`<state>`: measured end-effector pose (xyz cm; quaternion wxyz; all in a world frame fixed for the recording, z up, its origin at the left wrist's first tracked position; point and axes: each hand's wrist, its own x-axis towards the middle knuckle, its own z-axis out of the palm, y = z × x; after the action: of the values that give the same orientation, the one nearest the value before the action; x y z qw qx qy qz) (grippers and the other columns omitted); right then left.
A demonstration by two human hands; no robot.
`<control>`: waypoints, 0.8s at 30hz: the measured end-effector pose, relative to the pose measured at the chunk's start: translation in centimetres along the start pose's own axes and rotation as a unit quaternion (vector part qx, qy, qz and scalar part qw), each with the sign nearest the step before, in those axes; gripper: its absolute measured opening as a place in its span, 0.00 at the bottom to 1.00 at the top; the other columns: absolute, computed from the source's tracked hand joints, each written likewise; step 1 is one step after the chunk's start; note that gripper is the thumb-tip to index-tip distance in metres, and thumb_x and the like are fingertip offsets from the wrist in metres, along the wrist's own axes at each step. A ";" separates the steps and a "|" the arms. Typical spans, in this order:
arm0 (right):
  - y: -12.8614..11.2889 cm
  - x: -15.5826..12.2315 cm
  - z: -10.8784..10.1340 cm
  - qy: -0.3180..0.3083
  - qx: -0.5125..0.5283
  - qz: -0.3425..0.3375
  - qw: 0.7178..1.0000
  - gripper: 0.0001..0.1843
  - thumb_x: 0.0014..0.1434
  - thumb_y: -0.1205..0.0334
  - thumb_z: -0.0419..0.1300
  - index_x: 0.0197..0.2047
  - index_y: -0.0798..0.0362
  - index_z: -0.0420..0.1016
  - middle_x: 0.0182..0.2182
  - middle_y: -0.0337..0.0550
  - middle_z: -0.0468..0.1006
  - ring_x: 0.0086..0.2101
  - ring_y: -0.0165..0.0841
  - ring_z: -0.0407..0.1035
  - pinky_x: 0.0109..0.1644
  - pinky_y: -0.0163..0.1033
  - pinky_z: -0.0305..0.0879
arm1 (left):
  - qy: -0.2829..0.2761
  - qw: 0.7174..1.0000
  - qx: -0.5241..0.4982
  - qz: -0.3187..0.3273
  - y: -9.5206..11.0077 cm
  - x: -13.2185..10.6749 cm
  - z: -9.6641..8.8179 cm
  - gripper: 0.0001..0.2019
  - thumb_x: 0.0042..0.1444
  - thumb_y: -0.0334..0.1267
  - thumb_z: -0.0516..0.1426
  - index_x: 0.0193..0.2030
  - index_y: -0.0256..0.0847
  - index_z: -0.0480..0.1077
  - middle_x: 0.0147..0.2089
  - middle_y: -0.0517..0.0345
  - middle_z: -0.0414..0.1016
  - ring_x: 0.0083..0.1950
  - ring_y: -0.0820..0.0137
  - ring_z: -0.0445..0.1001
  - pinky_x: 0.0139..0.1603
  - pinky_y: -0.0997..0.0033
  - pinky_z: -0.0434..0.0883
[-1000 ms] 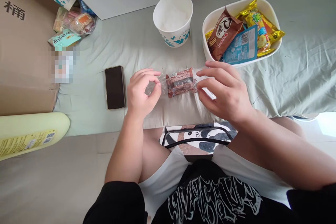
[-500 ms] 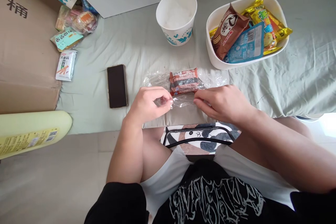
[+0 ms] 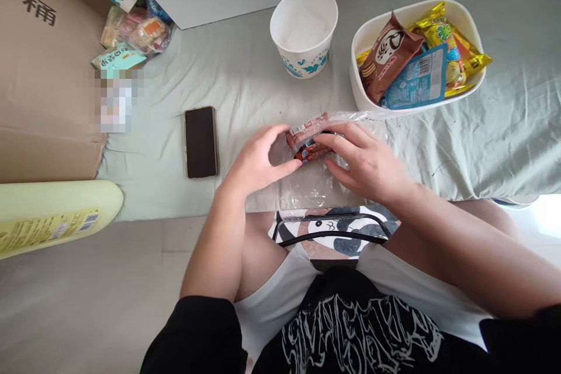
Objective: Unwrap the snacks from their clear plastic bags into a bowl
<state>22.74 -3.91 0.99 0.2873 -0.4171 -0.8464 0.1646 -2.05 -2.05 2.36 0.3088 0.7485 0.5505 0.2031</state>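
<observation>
A red-brown snack packet (image 3: 313,151) with a barcode and small print lies on clear plastic film (image 3: 307,187) at the near side of the cloth-covered surface. My left hand (image 3: 258,163) holds the packet's left end between thumb and forefinger. From the right, my right hand (image 3: 366,160) has its fingers bent over the packet's right part, hiding some of it. Some of the clear film spreads beyond my right fingers and more lies below the packet.
A white tub of wrapped snacks (image 3: 357,85) and a paper cup (image 3: 304,61) stand beyond my hands. A phone (image 3: 201,143) lies to the left. Farther left are more snack packs (image 3: 151,32), a cardboard box (image 3: 52,99) and a pale green bottle-like container (image 3: 56,204).
Both hands have moved from the film's near edge up onto the packet and now grip it. The packet has tilted, and the film has shifted around it.
</observation>
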 end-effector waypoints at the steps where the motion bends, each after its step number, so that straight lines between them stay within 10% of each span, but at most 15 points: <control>1: 0.0 0.1 0.2 -0.004 0.001 -0.003 1.000 0.26 0.63 0.73 0.55 0.61 0.46 0.74 0.60 0.52 0.77 0.60 0.48 0.73 0.64 0.60 0.72 | -0.027 0.999 0.003 -0.019 0.0 0.1 0.1 0.27 0.55 0.46 0.66 0.61 0.44 0.72 0.60 0.49 0.80 0.57 0.56 0.79 0.60 0.55 0.76; 9: 0.1 -0.1 1.1 -0.027 -0.013 0.020 0.999 0.30 0.61 0.73 0.57 0.66 0.50 0.69 0.63 0.56 0.73 0.60 0.50 0.71 0.64 0.59 0.73 | -0.038 0.975 -0.190 -0.105 -0.8 0.5 1.2 0.13 0.66 0.49 0.58 0.40 0.42 0.77 0.35 0.56 0.80 0.34 0.67 0.76 0.36 0.67 0.74; 18: 0.1 0.1 1.3 0.019 0.049 0.060 0.997 0.28 0.65 0.61 0.60 0.67 0.53 0.65 0.61 0.59 0.74 0.57 0.48 0.74 0.55 0.53 0.77 | -0.060 0.892 -0.421 -0.151 1.0 1.4 1.2 0.17 0.60 0.56 0.60 0.34 0.44 0.73 0.43 0.49 0.83 0.46 0.56 0.84 0.45 0.53 0.81; 24: 0.3 0.5 1.1 0.049 0.138 0.073 0.987 0.27 0.66 0.57 0.61 0.66 0.50 0.65 0.57 0.55 0.77 0.55 0.46 0.75 0.58 0.54 0.75 | 0.004 0.853 -0.480 -0.206 1.8 2.6 1.1 0.17 0.57 0.49 0.59 0.26 0.43 0.60 0.28 0.56 0.73 0.23 0.72 0.72 0.25 0.69 0.71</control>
<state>21.97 -3.37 0.21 0.3703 -0.4420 -0.7676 0.2798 0.68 -0.16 2.70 0.6622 0.3759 0.5270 0.3774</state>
